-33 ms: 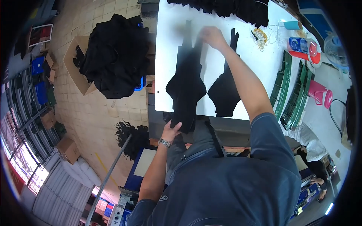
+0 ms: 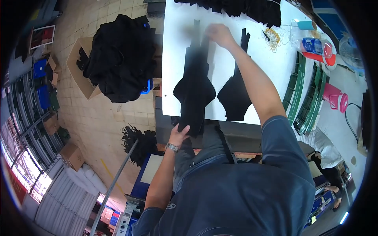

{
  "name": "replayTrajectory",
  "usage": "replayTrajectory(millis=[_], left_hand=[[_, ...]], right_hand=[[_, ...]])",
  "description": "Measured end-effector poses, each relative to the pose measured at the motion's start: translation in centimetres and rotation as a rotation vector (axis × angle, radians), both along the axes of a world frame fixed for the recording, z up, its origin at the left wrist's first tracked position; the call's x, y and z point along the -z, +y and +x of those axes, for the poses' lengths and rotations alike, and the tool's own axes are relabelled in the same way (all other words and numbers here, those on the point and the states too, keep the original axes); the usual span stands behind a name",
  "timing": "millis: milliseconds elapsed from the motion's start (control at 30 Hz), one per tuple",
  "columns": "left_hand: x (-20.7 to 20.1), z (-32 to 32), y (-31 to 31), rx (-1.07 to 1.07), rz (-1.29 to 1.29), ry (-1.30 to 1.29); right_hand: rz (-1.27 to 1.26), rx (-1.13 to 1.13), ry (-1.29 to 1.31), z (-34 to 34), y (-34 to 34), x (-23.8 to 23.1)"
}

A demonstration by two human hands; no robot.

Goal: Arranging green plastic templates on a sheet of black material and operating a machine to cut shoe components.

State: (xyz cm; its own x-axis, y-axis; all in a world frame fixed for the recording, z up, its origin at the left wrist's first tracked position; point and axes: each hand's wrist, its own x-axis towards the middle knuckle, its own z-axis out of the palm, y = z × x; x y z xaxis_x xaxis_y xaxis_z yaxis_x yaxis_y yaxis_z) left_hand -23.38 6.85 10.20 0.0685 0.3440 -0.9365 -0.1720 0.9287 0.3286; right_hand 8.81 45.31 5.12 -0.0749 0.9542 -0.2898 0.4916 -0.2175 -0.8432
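A long black cut fabric piece [image 2: 193,84] lies along the white table, wide in the middle with narrow strips at its far end. Its near end hangs over the front edge, where my left hand [image 2: 178,137] grips it, thumb on top. At the far end, my right hand [image 2: 219,35] has its fingers closed at the right strip; a blurry patch partly obscures the view there. To the right, a second black fabric piece [image 2: 235,96] with a thin strip rests flat on the white table [image 2: 224,59], under my right forearm.
Stacked black fabric [image 2: 232,7] lies along the far edge. Tangled string [image 2: 272,40], a teal thread cone [image 2: 306,25], a plastic bottle [image 2: 313,46], green slatted strips [image 2: 294,88] and a pink jug [image 2: 334,97] are at right. Left of the table, black fabric [image 2: 120,59] heaps over a carton [image 2: 75,67].
My right hand has shifted slightly left and farther from me at the fabric's far end. The left hand stays at the near end.
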Motion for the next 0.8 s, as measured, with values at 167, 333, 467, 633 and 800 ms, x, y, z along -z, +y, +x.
replayTrajectory(millis=[167, 333, 467, 633, 800], left_hand=[[2.1, 0.4, 3.7, 0.033, -0.052, -0.006], [2.7, -0.9, 2.7, 0.388, -0.14, 0.215], [2.5, -4.3, 0.1, 0.657, 0.072, 0.22], [3.2, -8.5, 0.0, 0.837, 0.268, 0.22], [2.9, -9.2, 4.4, 1.104, 0.443, 0.152]], right_hand=[[0.114, 0.0, -0.083, -1.7, 4.5, 2.1], [0.528, 0.397, -0.232, -3.6, -2.3, 4.3], [0.207, 0.297, -0.161, -3.0, -17.3, 2.8], [-0.058, -0.011, -0.04, -2.3, -39.5, -1.2], [-0.621, -0.143, -0.308, -0.6, -54.7, -5.9]])
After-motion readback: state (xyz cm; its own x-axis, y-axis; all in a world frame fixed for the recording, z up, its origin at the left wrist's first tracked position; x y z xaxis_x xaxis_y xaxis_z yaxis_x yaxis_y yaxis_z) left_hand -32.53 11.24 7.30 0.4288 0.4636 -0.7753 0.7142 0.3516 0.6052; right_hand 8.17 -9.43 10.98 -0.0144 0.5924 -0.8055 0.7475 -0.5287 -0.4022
